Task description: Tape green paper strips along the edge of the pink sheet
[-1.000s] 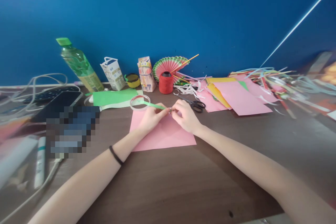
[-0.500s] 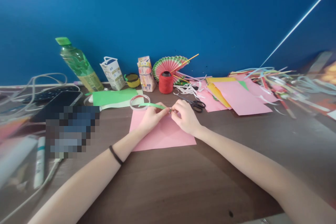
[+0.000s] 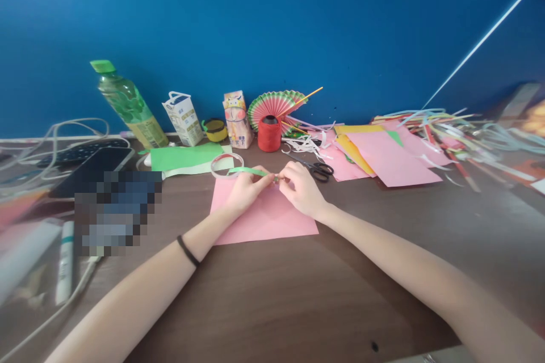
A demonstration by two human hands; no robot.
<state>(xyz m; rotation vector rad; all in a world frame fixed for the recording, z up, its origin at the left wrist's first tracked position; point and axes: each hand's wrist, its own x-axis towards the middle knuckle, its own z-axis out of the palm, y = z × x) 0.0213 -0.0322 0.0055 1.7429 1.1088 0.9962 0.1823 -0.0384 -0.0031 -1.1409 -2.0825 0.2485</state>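
Craft desk (image 3: 255, 300): scissors (image 3: 321, 172), paper fan (image 3: 267, 106), red spool (image 3: 269, 137).

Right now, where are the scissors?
In the head view, the scissors lie on the table slightly right of centre, just beyond the right hand, beside the loose pink sheets.

Over there on the desk (image 3: 272, 300), from the paper sheet (image 3: 268, 221), the spool (image 3: 269, 137) stands at twelve o'clock, scissors (image 3: 315, 169) at two, bottle (image 3: 133, 110) at ten, ring (image 3: 219, 175) at eleven.
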